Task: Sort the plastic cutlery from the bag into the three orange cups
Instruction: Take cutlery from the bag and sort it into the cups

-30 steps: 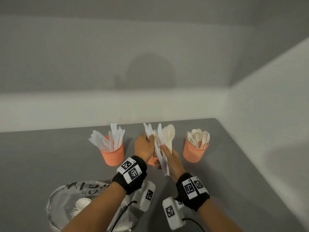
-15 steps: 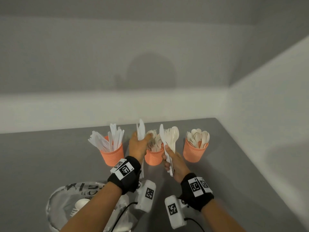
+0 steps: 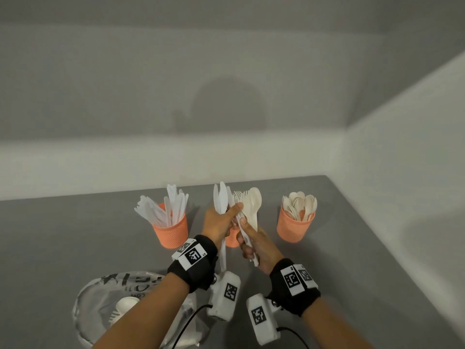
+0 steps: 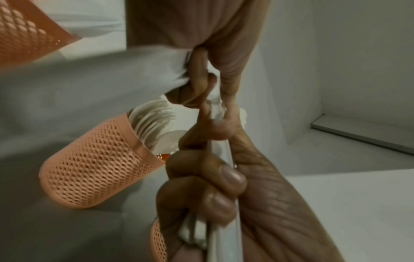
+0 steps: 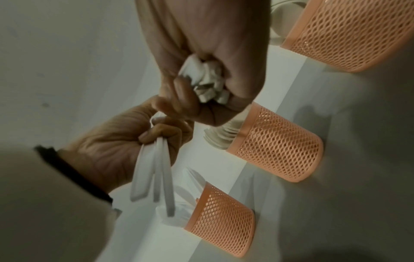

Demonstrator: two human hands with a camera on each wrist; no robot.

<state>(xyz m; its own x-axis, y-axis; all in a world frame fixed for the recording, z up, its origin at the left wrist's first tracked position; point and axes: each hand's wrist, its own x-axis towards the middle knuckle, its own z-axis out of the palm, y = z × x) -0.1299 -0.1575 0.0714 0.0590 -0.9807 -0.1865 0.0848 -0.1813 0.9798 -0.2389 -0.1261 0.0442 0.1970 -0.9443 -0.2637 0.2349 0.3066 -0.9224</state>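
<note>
Three orange mesh cups stand in a row: the left cup (image 3: pixel 171 231) holds knives, the middle cup (image 3: pixel 232 240) sits mostly hidden behind my hands, and the right cup (image 3: pixel 294 226) holds spoons. My left hand (image 3: pixel 226 214) grips a few white knives (image 3: pixel 220 200) upright, its thumb reaching over to the bundle in the other hand. My right hand (image 3: pixel 246 234) grips a bundle of spoons and forks (image 3: pixel 251 207) by the handles (image 5: pixel 208 85). In the right wrist view the left hand (image 5: pixel 156 131) holds the knife handles (image 5: pixel 156 170) just beside the right fist.
A clear plastic bag (image 3: pixel 105 295) with black print lies at the lower left and holds more white cutlery. The grey table (image 3: pixel 75 235) ends at white walls behind and to the right. All three cups (image 5: pixel 275 145) stand close to the back wall.
Half a second ago my left hand was apart to the left with knives. It has moved back right, against the bundle in my right hand. The cups have not moved.
</note>
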